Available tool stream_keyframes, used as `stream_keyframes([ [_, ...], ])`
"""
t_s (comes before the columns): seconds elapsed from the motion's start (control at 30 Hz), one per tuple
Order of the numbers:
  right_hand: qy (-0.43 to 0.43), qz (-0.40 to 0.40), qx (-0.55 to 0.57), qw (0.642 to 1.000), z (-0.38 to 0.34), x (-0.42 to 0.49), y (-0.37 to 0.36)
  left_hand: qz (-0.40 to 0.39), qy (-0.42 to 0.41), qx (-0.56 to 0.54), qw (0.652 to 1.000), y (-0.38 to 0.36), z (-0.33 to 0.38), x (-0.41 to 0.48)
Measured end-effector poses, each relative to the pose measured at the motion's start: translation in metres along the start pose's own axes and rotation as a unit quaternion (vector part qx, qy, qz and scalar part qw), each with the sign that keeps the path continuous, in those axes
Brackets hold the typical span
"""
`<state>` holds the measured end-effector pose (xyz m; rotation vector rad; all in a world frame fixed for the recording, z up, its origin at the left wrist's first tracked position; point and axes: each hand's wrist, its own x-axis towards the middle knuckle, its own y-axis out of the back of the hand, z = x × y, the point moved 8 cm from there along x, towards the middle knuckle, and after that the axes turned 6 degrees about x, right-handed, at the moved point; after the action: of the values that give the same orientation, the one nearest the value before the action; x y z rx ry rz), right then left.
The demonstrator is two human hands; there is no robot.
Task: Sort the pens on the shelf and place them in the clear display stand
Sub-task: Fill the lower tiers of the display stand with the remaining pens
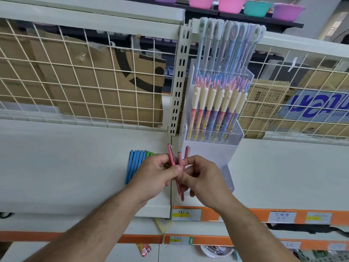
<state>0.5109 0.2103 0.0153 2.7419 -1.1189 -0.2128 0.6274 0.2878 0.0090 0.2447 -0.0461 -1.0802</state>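
step: bunch pink pens [171,155] | left hand [154,173] and right hand [203,176] pinch them, fingers curled, just before clear display stand [207,154] | blue pens [135,165] lie on shelf [75,167] | tip: level the ends, lower together into front tier

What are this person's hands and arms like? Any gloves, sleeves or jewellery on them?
Both are bare. The left hand and right hand wear no gloves, and no ring shows. The left forearm and right forearm carry no sleeve, watch or band as far as the picture reaches.
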Motion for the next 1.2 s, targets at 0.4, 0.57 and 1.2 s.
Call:
stream_keyframes([
  [0.4,0.045,0.173,-0.033,0.983,-0.005,0.002,0.038,0.047,0.028,-0.009,0.998,0.017,-0.008,-0.004],
  [0.57,0.053,0.159,-0.068,0.984,-0.008,0.005,0.029,0.050,0.026,-0.002,0.998,0.018,-0.009,-0.007],
  [1.2,0.050,0.125,-0.312,0.940,0.002,0.012,0.014,0.047,0.026,0.005,0.999,0.021,-0.010,-0.015],
])
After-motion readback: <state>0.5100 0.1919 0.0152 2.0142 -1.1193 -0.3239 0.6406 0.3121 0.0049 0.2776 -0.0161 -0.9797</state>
